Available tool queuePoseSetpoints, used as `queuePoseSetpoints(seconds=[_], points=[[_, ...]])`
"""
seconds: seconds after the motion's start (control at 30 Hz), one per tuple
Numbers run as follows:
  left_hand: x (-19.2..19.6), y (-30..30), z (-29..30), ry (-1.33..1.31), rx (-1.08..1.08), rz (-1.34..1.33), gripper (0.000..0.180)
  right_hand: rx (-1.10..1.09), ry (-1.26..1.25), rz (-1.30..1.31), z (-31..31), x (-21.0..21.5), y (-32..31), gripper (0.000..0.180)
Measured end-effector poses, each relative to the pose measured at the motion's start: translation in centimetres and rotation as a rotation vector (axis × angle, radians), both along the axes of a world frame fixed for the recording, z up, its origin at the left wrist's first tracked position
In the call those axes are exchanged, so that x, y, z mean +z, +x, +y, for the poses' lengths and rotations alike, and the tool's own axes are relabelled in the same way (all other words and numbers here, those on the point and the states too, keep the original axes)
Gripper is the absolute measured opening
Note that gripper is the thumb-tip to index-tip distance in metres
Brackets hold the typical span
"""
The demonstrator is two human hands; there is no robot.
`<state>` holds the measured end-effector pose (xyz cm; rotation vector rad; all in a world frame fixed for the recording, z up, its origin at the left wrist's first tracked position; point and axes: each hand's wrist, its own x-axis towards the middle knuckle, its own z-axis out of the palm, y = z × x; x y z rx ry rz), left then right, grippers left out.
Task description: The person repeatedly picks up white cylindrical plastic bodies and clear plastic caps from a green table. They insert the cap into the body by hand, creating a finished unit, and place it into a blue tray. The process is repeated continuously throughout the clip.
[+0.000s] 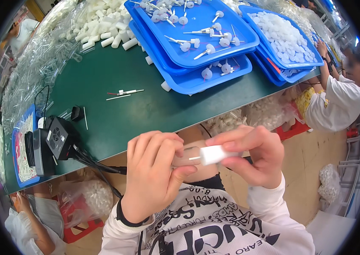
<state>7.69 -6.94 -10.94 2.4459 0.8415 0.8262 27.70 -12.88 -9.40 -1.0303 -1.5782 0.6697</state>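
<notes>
A white cylindrical plug (211, 155), blurred, is held above the lap at the end of a clear tube (183, 157). The plug is pinched between thumb and fingers by the right hand (254, 155); the tube is enclosed by the left hand (152, 163). The pair is judged partly assembled; full seating cannot be confirmed. Many loose white disc-and-rod pieces (209, 50) are left in stacked blue plastic trays (214, 59) on the green counter (91, 80). Translucent white discs (279, 36) are heaped in another blue tray (301, 66).

Tube (183, 158), white cylinder (211, 154) in hands (153, 168)
</notes>
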Motion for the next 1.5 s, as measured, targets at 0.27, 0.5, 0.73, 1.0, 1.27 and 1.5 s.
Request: queuePoseSetpoints(seconds=[0.27,0.5,0.73,1.0,1.27,1.5], points=[[-0.1,-0.2,-0.2,0.066,0.043,0.01,0.038,-0.041,0.004,-0.176,0.5,0.7,0.1,0.019],[0.3,0.0,-0.2,0.067,0.061,0.062,0.039,0.003,0.033,-0.13,0.9,0.7,-0.1,0.019],[-0.8,0.5,-0.3,0.208,0.022,0.135,0.033,0.039,-0.315,-0.274,0.5,0.6,0.5,0.019],[-0.5,0.2,-0.4,0.039,0.008,0.015,0.027,-0.066,-0.303,0.067,-0.3,-1.3,0.9,0.02],[-0.9,0.4,-0.2,0.056,-0.088,-0.01,0.027,0.011,-0.368,0.215,-0.3,-1.8,-0.3,0.022],[-1.0,0.5,-0.8,0.211,-0.049,0.03,0.029,0.006,-0.305,-0.014,-0.2,-0.9,-0.5,0.023]])
